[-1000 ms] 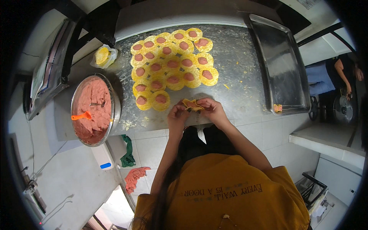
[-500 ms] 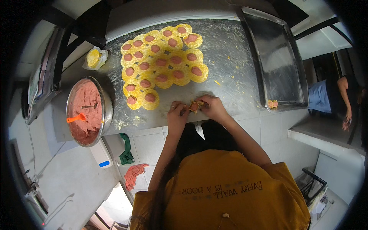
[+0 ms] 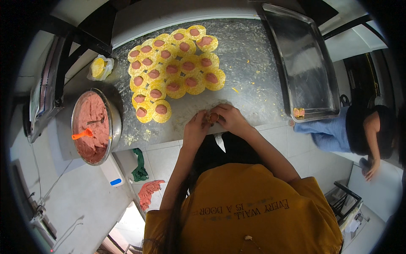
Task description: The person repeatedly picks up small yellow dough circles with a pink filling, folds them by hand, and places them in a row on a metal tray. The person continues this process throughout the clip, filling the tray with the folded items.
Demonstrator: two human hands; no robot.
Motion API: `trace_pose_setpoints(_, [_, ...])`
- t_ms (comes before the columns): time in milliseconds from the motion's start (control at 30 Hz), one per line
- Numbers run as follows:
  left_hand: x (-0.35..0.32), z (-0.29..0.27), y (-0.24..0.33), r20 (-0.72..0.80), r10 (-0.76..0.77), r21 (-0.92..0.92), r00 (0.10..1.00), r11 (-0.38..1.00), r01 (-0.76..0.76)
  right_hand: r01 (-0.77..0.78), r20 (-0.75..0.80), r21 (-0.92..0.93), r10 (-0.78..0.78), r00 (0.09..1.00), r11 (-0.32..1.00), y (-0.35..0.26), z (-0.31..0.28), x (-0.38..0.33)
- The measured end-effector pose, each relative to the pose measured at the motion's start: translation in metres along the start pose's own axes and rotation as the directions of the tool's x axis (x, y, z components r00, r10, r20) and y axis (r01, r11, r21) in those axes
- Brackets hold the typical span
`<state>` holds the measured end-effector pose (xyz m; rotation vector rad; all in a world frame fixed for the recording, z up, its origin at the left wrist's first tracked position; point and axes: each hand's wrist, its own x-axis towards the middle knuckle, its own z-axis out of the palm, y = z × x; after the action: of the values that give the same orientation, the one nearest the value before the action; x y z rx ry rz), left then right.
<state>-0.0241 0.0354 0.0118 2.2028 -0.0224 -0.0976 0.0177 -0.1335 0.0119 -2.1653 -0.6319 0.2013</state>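
Note:
My left hand (image 3: 196, 129) and my right hand (image 3: 228, 118) meet at the near edge of the flour-dusted steel table (image 3: 253, 67). Together they pinch one filled yellow dumpling wrapper (image 3: 212, 117), its pink filling just showing between the fingers. Beyond the hands lie several round yellow wrappers (image 3: 175, 70), laid out flat and overlapping, each with a dab of pink meat filling in its middle. The nearest of them (image 3: 161, 110) is a short way left of my left hand.
A metal bowl of pink filling (image 3: 91, 126) with an orange spoon (image 3: 82, 135) sits at the left. A stack of plain wrappers (image 3: 98, 67) lies at the back left. A steel tray (image 3: 302, 63) at the right holds one folded dumpling (image 3: 299, 112). Another person (image 3: 359, 131) stands at the right.
The view has shifted slightly. My hands stay together at the table edge and have closed the wrapper more tightly around the filling.

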Motion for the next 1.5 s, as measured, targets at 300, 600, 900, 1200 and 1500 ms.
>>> trace_pose_setpoints(300, [0.006, -0.010, -0.001, 0.142, 0.004, -0.074, 0.990, 0.997, 0.007, -0.034, 0.024, -0.028, 0.035, 0.999, 0.999, -0.009, -0.001, -0.003])
trace_pose_setpoints(600, [0.014, -0.015, 0.000, 0.226, 0.080, 0.168, 0.971, 0.978, -0.120, -0.105, 0.000, -0.092, 0.106, 0.994, 0.990, -0.015, 0.004, -0.012])
trace_pose_setpoints(900, [0.013, -0.005, -0.001, 0.226, 0.141, 0.025, 0.964, 0.988, -0.150, -0.175, -0.048, -0.116, 0.170, 0.984, 0.978, -0.008, 0.015, -0.022])
trace_pose_setpoints(1200, [0.014, 0.004, -0.011, 0.216, 0.140, -0.062, 0.966, 0.990, -0.130, -0.262, -0.075, -0.149, 0.254, 0.964, 0.953, -0.009, 0.016, -0.026])
trace_pose_setpoints(1500, [0.016, 0.002, 0.001, 0.208, 0.177, 0.000, 0.962, 0.984, -0.181, -0.290, -0.079, -0.139, 0.282, 0.956, 0.947, -0.012, 0.006, -0.027])
